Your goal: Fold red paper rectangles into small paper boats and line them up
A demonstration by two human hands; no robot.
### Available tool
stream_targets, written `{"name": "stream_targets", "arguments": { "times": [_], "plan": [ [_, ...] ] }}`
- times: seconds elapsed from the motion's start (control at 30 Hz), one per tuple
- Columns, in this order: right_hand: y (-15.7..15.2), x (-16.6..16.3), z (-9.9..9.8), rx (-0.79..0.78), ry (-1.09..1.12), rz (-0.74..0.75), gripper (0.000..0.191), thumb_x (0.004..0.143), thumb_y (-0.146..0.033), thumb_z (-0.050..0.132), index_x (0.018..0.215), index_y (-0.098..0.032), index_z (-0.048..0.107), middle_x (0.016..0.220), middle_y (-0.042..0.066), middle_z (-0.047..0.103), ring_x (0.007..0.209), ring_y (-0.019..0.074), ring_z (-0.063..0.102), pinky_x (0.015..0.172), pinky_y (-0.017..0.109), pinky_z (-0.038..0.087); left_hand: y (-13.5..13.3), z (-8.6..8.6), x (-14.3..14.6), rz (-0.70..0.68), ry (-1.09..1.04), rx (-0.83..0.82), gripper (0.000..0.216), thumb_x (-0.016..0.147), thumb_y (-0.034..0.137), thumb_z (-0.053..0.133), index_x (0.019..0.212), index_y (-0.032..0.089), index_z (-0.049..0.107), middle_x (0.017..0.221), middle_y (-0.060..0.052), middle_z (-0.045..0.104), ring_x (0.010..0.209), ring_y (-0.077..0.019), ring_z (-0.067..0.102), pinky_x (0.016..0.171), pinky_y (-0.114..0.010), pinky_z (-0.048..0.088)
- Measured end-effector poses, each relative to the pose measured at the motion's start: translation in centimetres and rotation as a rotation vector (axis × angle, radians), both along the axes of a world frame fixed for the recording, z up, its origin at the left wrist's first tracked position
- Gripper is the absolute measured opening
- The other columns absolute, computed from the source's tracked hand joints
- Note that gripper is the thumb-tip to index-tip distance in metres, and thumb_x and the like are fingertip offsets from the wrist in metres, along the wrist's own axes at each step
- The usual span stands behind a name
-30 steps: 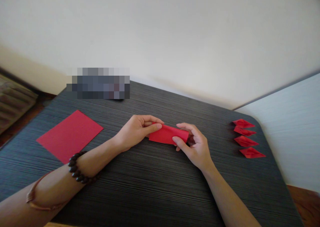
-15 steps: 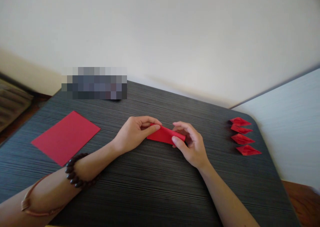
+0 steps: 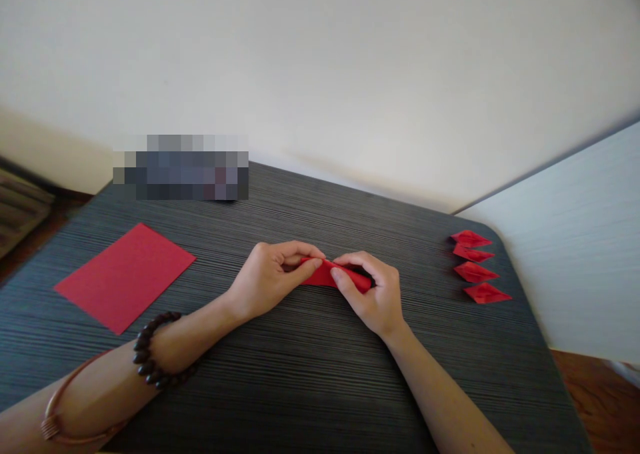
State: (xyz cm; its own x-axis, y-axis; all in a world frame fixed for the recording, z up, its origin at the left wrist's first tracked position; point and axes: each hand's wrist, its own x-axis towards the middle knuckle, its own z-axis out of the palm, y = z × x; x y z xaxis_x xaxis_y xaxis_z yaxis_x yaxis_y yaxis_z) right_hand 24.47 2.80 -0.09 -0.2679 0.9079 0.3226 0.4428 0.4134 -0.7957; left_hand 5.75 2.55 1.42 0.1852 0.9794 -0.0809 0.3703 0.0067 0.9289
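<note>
Right hand, part-hidden red paper, pixelated object

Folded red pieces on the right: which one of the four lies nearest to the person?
The lowest piece of the row in the picture; the other three lie farther back, toward the wall.

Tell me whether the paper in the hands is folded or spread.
Not spread flat: the red paper shows as a narrow, bent strip pinched by the left hand and right hand. Cannot tell if creased.
</note>
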Motion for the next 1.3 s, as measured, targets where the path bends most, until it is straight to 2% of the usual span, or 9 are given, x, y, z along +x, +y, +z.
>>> {"name": "stream_targets", "arguments": {
  "times": [0.2,0.37,0.43,0.63,0.8,1.07,1.3],
  "plan": [
    [0.1,0.5,0.5,-0.056,0.036,0.048,0.01,0.08,-0.024,0.061,0.088,-0.022,0.068,0.084,0.002,0.071,0.075,0.0163,0.066,0.071,0.031,0.052,-0.2,-0.2,-0.1,-0.019,0.11,0.115,0.022,0.084,0.035,0.057,0.094,0.019,0.07,0.076,0.002,0.074,0.064,-0.0131,0.067,0.061,-0.02,0.049],
    [0.1,0.1,1.0,-0.017,0.016,0.07,0.008,0.08,-0.021,0.061,0.086,-0.022,0.067,0.085,0.002,0.07,0.077,0.0161,0.065,0.074,0.032,0.053,-0.6,-0.8,-0.1,-0.112,0.194,0.293,0.019,0.086,0.029,0.055,0.094,0.021,0.07,0.075,0.003,0.073,0.058,-0.0095,0.064,0.055,-0.018,0.045],
    [0.0,-0.2,1.1,0.017,0.003,0.08,0.008,0.08,-0.019,0.06,0.083,-0.022,0.066,0.085,0.002,0.069,0.079,0.0161,0.065,0.076,0.032,0.053,-0.7,-0.9,-0.1,-0.123,0.199,0.318,0.018,0.087,0.029,0.055,0.094,0.021,0.07,0.074,0.003,0.073,0.057,-0.0089,0.063,0.055,-0.017,0.044],
    [-0.1,-0.7,1.0,0.127,-0.003,0.039,0.008,0.079,-0.016,0.059,0.078,-0.022,0.063,0.087,0.004,0.067,0.08,0.0164,0.064,0.076,0.033,0.052,-0.6,-0.6,-0.1,-0.115,0.144,0.239,0.019,0.086,0.029,0.054,0.093,0.021,0.07,0.083,0.003,0.074,0.067,-0.0116,0.067,0.061,-0.018,0.047],
    [-0.1,-0.8,0.7,0.107,-0.038,0.014,0.01,0.079,-0.015,0.056,0.08,-0.022,0.061,0.088,0.004,0.067,0.082,0.0179,0.063,0.078,0.036,0.05,-0.5,-0.2,0.1,-0.065,0.136,0.185,0.02,0.085,0.031,0.056,0.091,0.02,0.071,0.081,0.002,0.074,0.069,-0.0136,0.068,0.064,-0.02,0.048],
    [0.8,1.0,-0.2,0.059,-0.065,-0.067,0.011,0.082,-0.018,0.054,0.074,-0.021,0.06,0.082,0.003,0.067,0.077,0.0173,0.062,0.074,0.034,0.048,0.2,-0.2,-0.5,0.09,0.137,0.108,0.024,0.082,0.038,0.058,0.09,0.019,0.07,0.064,0.004,0.071,0.056,-0.012,0.062,0.054,-0.019,0.046],
    [0.8,1.7,-0.4,0.082,-0.072,-0.004,0.012,0.083,-0.019,0.051,0.079,-0.022,0.061,0.082,0.003,0.067,0.078,0.0171,0.062,0.074,0.034,0.048,0.8,-0.6,-0.9,0.037,-0.059,-0.063,0.026,0.08,0.039,0.061,0.091,0.017,0.069,0.073,0.0,0.073,0.064,-0.0151,0.066,0.054,-0.019,0.049]
  ]
}}
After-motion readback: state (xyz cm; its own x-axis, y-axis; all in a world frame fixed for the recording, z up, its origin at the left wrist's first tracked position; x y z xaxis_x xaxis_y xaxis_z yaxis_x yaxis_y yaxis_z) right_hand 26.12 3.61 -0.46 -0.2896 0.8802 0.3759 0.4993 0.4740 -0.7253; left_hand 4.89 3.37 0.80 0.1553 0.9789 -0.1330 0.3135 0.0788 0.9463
